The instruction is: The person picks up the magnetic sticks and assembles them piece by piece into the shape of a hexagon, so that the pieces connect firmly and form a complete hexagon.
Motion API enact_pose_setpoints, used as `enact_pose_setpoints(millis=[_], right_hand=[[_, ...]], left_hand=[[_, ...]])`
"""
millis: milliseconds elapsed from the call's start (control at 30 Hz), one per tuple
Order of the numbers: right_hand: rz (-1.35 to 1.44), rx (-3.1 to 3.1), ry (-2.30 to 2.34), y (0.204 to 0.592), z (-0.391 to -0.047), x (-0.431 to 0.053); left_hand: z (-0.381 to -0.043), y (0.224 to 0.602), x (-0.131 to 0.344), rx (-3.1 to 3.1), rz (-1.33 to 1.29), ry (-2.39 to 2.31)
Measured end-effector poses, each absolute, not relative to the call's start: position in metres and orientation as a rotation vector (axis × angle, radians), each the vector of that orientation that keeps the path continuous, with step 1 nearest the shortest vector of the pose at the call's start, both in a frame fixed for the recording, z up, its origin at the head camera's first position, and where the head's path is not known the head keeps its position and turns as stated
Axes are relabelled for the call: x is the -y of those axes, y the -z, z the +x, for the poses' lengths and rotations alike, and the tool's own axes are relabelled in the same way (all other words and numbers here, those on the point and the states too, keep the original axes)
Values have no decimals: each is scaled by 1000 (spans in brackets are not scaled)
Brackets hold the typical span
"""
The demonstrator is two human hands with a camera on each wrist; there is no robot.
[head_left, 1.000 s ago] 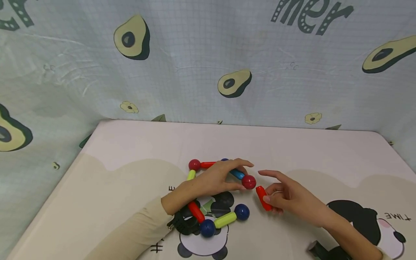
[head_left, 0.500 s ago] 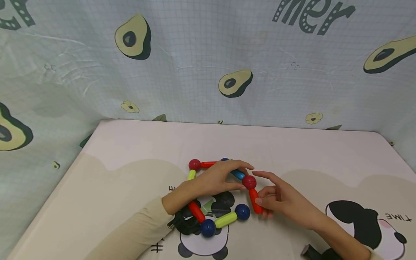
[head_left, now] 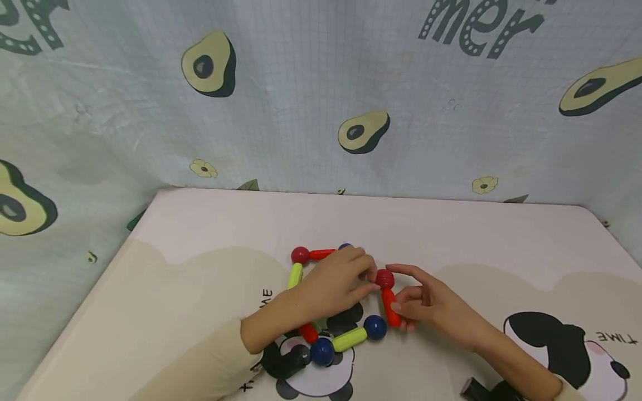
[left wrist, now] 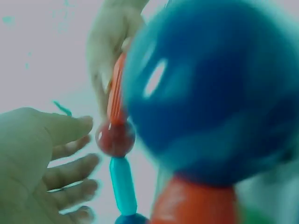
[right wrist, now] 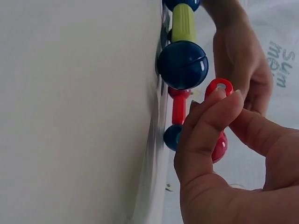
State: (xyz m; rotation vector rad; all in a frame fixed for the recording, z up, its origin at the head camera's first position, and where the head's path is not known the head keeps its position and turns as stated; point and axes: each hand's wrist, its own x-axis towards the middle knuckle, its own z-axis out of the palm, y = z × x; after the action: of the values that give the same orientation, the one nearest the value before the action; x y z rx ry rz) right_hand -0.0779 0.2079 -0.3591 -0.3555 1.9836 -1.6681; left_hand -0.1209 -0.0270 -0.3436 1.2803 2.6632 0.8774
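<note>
My right hand [head_left: 431, 301] pinches a red magnetic rod [head_left: 389, 308] between thumb and fingers; its upper end meets a red ball [head_left: 385, 278]. The rod's free end [right wrist: 221, 86] shows a silver disc in the right wrist view. Beside that ball, my left hand [head_left: 326, 284] has its fingers spread and apart from the pieces in the left wrist view. There, a light blue rod [left wrist: 123, 184] joins the red ball to a blue ball. These belong to a ring of rods and balls, partly hidden by my left hand. Another blue ball [head_left: 375, 327] ends a lime rod [head_left: 349, 339].
Another red ball [head_left: 300, 255] is the ring's far left corner, and a blue ball [head_left: 322, 352] its near one. The pale tabletop [head_left: 451, 239] has printed animals. A patterned cloth [head_left: 291, 67] hangs behind. A dark wrist device [head_left: 473, 390] is at the right forearm.
My right hand has brought the red rod left to meet the red ball. My left hand has since come off the light blue rod and drawn slightly left.
</note>
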Motion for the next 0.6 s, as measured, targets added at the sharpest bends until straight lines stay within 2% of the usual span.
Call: enact_pose_setpoints(millis=[233, 600], right_hand=[[-291, -2003, 1659, 359, -80, -208], [-302, -2002, 1716, 363, -86, -202]], left_hand=[[-87, 348, 40, -2519, 1076, -804], [-67, 362, 55, -2482, 1134, -796]])
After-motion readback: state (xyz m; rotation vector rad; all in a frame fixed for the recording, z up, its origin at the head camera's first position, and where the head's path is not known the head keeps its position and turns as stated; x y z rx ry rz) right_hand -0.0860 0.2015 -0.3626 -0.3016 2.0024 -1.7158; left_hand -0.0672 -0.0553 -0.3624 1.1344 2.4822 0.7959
